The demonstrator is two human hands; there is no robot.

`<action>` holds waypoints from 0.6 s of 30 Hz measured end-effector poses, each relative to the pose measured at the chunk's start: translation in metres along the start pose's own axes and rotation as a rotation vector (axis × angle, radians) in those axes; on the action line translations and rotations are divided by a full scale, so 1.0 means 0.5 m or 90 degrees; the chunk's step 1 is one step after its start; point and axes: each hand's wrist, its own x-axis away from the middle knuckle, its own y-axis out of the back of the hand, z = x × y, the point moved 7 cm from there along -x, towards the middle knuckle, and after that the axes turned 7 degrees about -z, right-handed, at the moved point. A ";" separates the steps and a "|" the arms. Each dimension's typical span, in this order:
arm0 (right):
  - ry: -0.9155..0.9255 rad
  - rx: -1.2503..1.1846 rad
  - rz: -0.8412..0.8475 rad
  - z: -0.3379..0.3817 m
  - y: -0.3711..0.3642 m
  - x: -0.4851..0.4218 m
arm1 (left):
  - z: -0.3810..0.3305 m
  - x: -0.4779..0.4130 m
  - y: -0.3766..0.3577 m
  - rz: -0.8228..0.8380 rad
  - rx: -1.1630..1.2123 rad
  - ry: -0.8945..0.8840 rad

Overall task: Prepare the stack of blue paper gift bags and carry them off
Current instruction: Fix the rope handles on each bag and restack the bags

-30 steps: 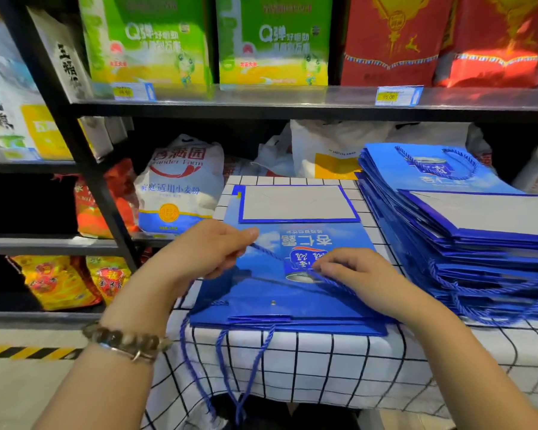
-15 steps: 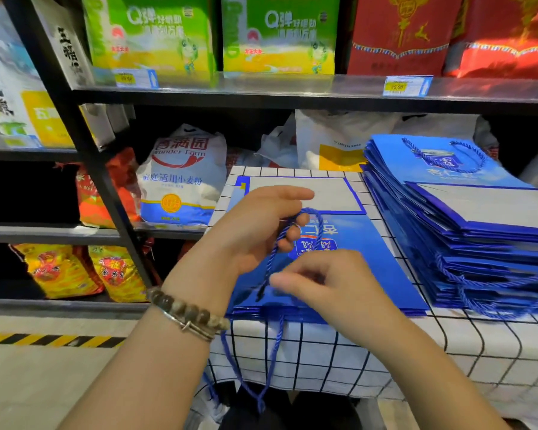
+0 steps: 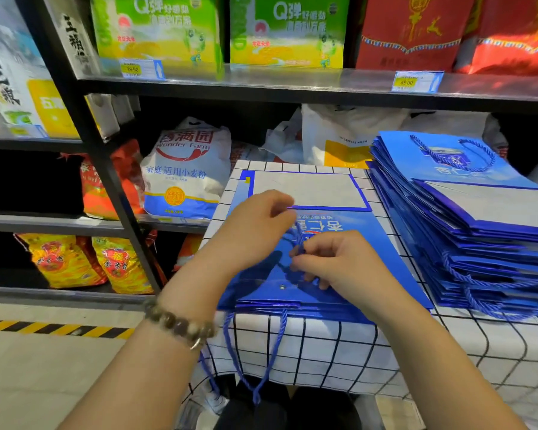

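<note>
left hand (image 3: 255,231) and right hand (image 3: 339,262) pinch a rope handle (image 3: 296,242) over the small bag stack (image 3: 261,290), bigger stack (image 3: 479,228) at 2 o'clock.

A shop: metal shelving (image 3: 292,88) carried price tags (image 3: 416,81) beneath packaged goods, flour sacks (image 3: 185,172) below.

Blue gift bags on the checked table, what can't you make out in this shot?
- Head view: whether the left hand grips the cord handle; its curled fingers hide that.
- Head view: the tall bag stack runs off the right edge.
- Head view: the near bag stack count; edges too thin.
</note>
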 end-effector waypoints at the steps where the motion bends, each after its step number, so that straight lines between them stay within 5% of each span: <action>1: -0.012 0.005 0.010 -0.005 0.001 -0.002 | 0.011 0.012 0.014 -0.015 -0.046 -0.021; 6: -0.045 0.002 0.064 -0.020 -0.008 -0.006 | 0.043 0.086 0.091 -0.126 -0.321 -0.139; 12: 0.012 0.140 0.117 -0.018 -0.024 -0.013 | 0.047 0.119 0.030 0.075 -0.350 -0.186; 18: 0.021 0.193 0.131 -0.020 -0.031 -0.014 | 0.049 0.107 -0.004 0.117 -0.404 -0.222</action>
